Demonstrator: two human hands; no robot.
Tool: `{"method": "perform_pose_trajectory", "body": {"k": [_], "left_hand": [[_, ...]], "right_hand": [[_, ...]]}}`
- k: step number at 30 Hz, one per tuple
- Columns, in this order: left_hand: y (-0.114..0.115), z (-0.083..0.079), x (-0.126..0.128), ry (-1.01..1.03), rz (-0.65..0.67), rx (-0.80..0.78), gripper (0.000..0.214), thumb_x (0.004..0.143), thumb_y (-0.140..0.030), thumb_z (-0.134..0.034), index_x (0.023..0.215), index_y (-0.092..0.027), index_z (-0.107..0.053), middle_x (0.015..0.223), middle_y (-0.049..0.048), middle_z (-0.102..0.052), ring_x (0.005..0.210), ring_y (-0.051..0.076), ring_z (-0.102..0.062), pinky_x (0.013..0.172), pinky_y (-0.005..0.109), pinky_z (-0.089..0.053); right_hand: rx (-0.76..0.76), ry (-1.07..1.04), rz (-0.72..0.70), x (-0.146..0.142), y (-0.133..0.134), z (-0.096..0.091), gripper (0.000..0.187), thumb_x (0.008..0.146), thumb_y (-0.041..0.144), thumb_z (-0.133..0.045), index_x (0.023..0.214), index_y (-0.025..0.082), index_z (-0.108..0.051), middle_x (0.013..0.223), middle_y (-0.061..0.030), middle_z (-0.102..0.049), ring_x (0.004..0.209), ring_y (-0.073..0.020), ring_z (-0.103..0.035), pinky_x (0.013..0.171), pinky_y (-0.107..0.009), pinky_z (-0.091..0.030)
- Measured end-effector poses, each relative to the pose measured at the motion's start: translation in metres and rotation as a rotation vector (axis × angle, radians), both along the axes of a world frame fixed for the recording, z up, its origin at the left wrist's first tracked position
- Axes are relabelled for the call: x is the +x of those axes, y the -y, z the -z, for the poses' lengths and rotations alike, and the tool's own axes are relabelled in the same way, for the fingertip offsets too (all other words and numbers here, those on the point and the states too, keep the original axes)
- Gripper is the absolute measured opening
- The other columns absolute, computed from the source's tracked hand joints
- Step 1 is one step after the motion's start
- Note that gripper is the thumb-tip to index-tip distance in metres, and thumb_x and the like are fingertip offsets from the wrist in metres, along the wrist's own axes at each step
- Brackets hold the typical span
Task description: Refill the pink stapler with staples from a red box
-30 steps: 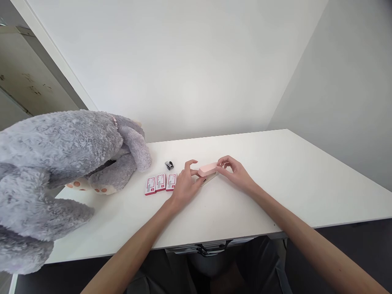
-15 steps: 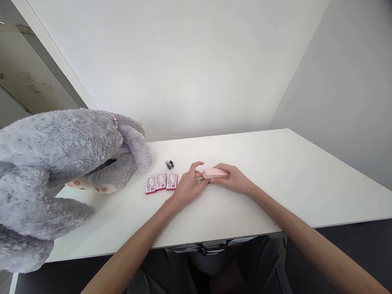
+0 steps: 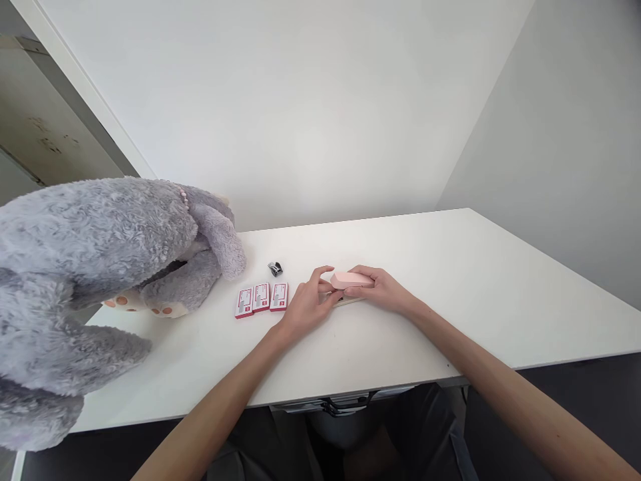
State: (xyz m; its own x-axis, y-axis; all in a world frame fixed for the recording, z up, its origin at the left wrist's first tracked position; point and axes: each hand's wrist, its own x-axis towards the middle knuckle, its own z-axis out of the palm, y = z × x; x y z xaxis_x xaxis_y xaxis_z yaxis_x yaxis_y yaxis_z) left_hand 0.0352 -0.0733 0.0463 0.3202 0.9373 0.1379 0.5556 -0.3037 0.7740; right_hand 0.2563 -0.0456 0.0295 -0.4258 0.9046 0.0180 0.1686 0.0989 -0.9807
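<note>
A pale pink stapler [image 3: 346,279] is held low over the white table, with its light-coloured base showing as a strip under the pink top. My right hand [image 3: 380,288] is closed around its right end, thumb in front and fingers behind. At the left end, my left hand [image 3: 311,300] pinches near the underside with the thumb and a finger, while its index finger is raised and curved. Both hands hide part of the stapler's middle and base. Left of my left hand lie three red-and-white staple boxes [image 3: 261,297] and a small black staple remover [image 3: 275,269].
A large grey plush toy [image 3: 110,234] takes up the left side of the white table [image 3: 451,280]. Behind the table rises a white wall [image 3: 300,120]. A black handle [image 3: 345,405] shows under the front edge.
More of the stapler's light base now shows beneath the pink top. My hands stay on the stapler, shifting only slightly. The whole view has moved a little.
</note>
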Motion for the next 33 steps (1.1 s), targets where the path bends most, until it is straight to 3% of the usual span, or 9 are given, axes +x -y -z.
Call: {"method": "perform_pose_trajectory", "body": {"k": [11,19,26,33], "left_hand": [[-0.0007,0.0049,0.0010,-0.023,0.026,-0.017,0.049,0.097,-0.042,-0.058,0.142,-0.027,-0.045,0.092,-0.0013,-0.080,0.106,0.026,-0.072,0.083,0.035,-0.050],[-0.0004,0.0025,0.0001,-0.048,0.034,-0.033,0.049,0.096,-0.045,-0.059,0.140,-0.026,-0.047,0.103,0.0027,-0.080,0.092,0.026,-0.074,0.081,0.035,-0.051],[0.0020,0.0015,0.0016,-0.058,0.073,-0.013,0.047,0.097,-0.045,-0.059,0.137,-0.025,-0.050,0.095,0.0014,-0.080,0.077,0.023,-0.071,0.075,0.034,-0.050],[0.0054,-0.0014,0.0050,-0.036,0.064,-0.038,0.046,0.095,-0.047,-0.062,0.135,-0.030,-0.050,0.097,-0.0002,-0.081,0.076,0.021,-0.069,0.064,0.030,-0.047]], "right_hand": [[-0.057,-0.027,-0.021,0.0012,0.0026,-0.0077,0.037,0.081,0.053,-0.080,0.106,0.026,-0.073,0.100,-0.0019,-0.074,0.095,-0.0257,-0.068,0.079,-0.036,-0.050],[-0.031,-0.037,-0.031,0.0025,0.0028,-0.0080,0.037,0.082,0.054,-0.077,0.107,0.027,-0.072,0.097,-0.0011,-0.072,0.088,-0.0236,-0.065,0.074,-0.034,-0.049],[0.008,-0.039,-0.055,0.0024,0.0030,-0.0089,0.036,0.087,0.054,-0.073,0.112,0.029,-0.071,0.102,-0.0017,-0.071,0.090,-0.0235,-0.064,0.078,-0.035,-0.050],[-0.001,-0.110,-0.111,0.0045,0.0030,-0.0094,0.037,0.091,0.057,-0.069,0.115,0.029,-0.071,0.120,-0.0057,-0.069,0.103,-0.0257,-0.066,0.088,-0.038,-0.050]]}}
